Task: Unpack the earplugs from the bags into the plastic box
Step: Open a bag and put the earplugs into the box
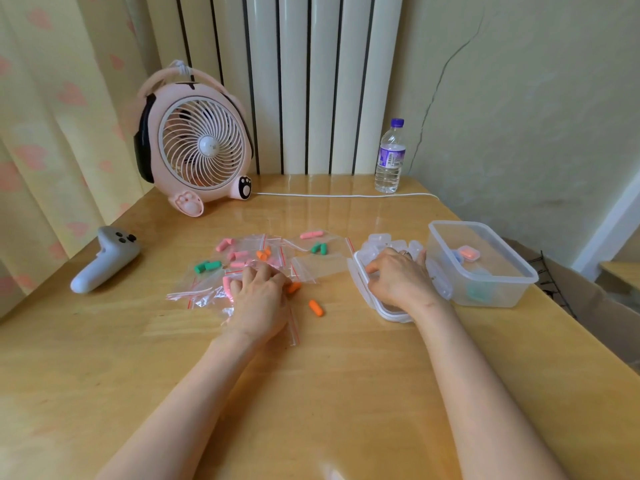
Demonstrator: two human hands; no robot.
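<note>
Box (498,289) by right table (346,375) edge; left hand (259,299) on bags (322,266)

table (346,375): glossy wood | bags (311,268): clear film | box (485,282): translucent plastic

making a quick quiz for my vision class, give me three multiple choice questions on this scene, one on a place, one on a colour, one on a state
1. Where does the water bottle stand?
A at the back of the table, right of the fan
B on the floor
C on the radiator

2. What colour is the loose earplug on the bare table just right of the left hand?
A green
B orange
C pink

3. How is the plastic box?
A lid clipped on
B lying on its side
C upright with no lid on

Answers:
1 A, it stands near the table's far edge, right of the fan.
2 B, it is plainly orange.
3 C, its top is open and you see inside.
</note>
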